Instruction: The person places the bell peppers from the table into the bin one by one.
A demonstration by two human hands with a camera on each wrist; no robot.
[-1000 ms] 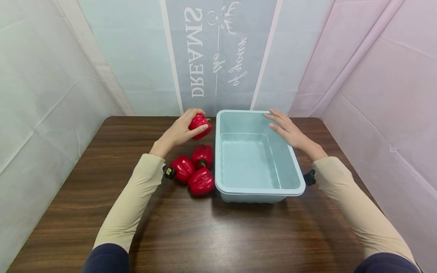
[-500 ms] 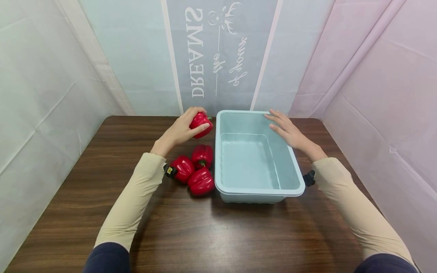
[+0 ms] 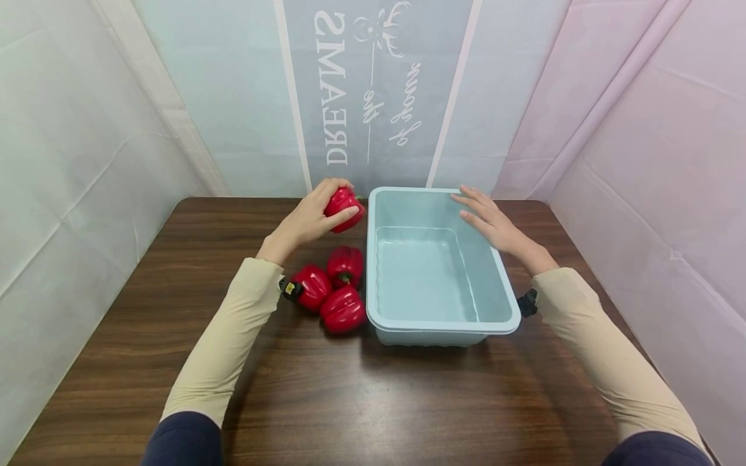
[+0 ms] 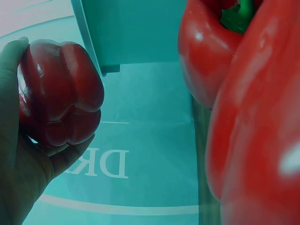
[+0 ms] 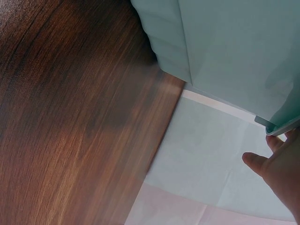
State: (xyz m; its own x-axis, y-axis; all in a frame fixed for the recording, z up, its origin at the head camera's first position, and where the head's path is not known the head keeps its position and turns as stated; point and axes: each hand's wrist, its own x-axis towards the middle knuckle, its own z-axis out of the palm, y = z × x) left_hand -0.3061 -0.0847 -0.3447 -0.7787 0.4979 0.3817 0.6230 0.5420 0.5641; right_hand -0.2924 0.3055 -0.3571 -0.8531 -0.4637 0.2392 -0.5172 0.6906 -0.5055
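A: Where is the red pepper (image 3: 346, 208)?

B: Aloft just left of the tub (image 3: 444, 327), beside its far corner, grasped in a person's left hand (image 3: 307, 219), fingers and thumb wrapped around it. It rides slightly higher and nearer the tub than a second earlier.

A: What does that small climb amount to?

B: A lift under way, I'd judge. The pepper appears clear of the bench (image 3: 373, 414) but remains outside the tub, its stem toward that side.

A: And the right hand (image 3: 489, 223)?

B: Unmoved at the tub's far right, fingers spread, grasping nothing. Whether they press the rim, I cannot tell.

A: Other produce?

B: A far pepper (image 3: 345, 264), a near pepper (image 3: 344, 310) and an outer pepper (image 3: 313, 289) cluster left of the tub, all unshifted. Behind the tub hangs a lettered cloth (image 3: 245, 110).
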